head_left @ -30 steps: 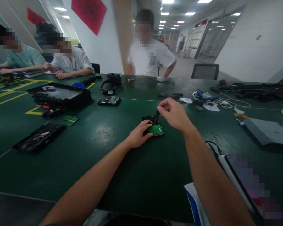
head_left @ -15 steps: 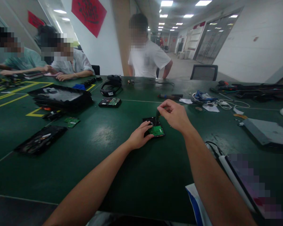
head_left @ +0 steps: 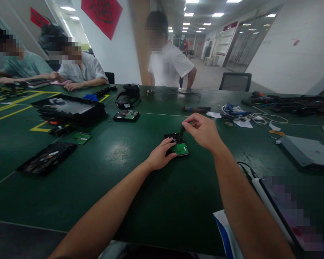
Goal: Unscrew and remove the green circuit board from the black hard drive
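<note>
A small black hard drive (head_left: pixel 173 138) with a green circuit board (head_left: pixel 181 149) on top lies on the green table (head_left: pixel 124 180) in front of me. My left hand (head_left: pixel 160 156) rests on its near left edge, fingers curled on it, holding it down. My right hand (head_left: pixel 203 131) hovers just right of the drive, fingers pinched round the handle of a dark screwdriver (head_left: pixel 181 132). The screwdriver stands almost upright with its tip on the board.
Another drive (head_left: pixel 126 115), a black tray (head_left: pixel 68 108), a loose green board (head_left: pixel 81 137) and an opened black device (head_left: pixel 47 158) lie to the left. Cables (head_left: pixel 239 113) and a grey case (head_left: pixel 305 151) lie right. A person in white stands across; others sit far left.
My hands and the screwdriver stay on the drive with barely any shift. The standing person across the table has turned and stepped slightly left.
</note>
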### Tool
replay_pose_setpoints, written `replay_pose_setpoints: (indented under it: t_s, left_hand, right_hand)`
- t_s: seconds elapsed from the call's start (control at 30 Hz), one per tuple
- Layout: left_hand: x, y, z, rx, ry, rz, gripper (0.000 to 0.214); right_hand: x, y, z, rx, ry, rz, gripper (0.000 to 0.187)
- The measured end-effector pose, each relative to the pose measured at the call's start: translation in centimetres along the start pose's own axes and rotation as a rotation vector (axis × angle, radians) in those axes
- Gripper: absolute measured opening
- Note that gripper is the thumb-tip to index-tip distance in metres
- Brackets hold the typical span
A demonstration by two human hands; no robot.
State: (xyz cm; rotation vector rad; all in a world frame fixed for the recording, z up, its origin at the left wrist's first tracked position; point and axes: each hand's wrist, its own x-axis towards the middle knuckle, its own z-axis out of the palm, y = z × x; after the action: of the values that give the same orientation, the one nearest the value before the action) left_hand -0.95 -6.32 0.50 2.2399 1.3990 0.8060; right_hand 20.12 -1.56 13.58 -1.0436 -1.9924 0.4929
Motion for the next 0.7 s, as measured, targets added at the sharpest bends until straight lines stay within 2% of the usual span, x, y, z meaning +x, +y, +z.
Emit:
replay_pose_setpoints:
  t_s: [0.7]
  left_hand:
    - [-0.07,-0.08,0.19,-0.002,0.024,0.025,0.056]
  right_hand:
    - [0.02,0.09,0.15,-0.056,0.006,-0.061,0.011]
